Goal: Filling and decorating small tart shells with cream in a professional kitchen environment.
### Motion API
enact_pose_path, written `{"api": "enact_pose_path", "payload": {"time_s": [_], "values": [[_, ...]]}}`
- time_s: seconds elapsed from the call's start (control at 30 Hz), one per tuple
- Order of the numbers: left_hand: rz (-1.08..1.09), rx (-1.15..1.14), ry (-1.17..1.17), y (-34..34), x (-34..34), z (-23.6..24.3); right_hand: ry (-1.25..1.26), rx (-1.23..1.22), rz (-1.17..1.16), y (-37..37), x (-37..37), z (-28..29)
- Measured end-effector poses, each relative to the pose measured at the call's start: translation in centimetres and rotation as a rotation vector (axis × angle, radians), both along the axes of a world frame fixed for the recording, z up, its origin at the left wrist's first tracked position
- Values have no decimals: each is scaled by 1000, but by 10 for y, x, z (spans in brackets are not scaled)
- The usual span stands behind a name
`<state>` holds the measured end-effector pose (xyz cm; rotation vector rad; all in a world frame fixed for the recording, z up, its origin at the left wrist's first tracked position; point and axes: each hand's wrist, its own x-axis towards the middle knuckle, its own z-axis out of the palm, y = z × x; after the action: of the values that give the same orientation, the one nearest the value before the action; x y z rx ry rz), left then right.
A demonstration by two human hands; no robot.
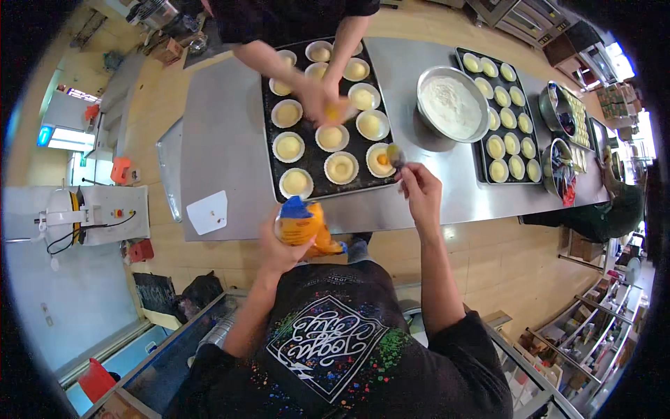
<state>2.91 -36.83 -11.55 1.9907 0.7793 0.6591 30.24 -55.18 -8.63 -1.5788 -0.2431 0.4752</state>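
My left hand (278,248) grips a crumpled yellow-and-blue bag (303,227) below the black tray (321,187), which holds several paper cups of pale dough. My right hand (419,188) is closed on a spoon (395,157) at the tray's lower right cup (377,167), where an orange dab sits on the dough. A co-worker's two hands (324,105) reach over the tray from the far side, blurred, near a small yellow object; what they hold is unclear.
On the steel table (209,140) are a white scraper (207,211), a steel bowl of white powder (452,105), a second tray (483,174) of filled cups and more bowls (555,167) at right. Another person (614,216) stands at the right end. A white machine (77,220) is at left.
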Motion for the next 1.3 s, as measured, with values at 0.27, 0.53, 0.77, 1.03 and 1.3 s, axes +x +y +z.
{"api": "enact_pose_path", "payload": {"time_s": [0.27,0.53,0.77,1.03,1.3], "values": [[-167,-30,-117,18,21,42,-267,-123,279,7,-91,91],[-249,-157,-177,21,19,51,-364,-159,302,10,-106,100],[-227,50,-85,17,11,69,-239,-112,364,8,-107,101],[-250,204,-26,19,-3,75,252,-41,589,13,-94,74],[-177,286,241,32,-42,49,334,152,455,32,-89,55]]}}
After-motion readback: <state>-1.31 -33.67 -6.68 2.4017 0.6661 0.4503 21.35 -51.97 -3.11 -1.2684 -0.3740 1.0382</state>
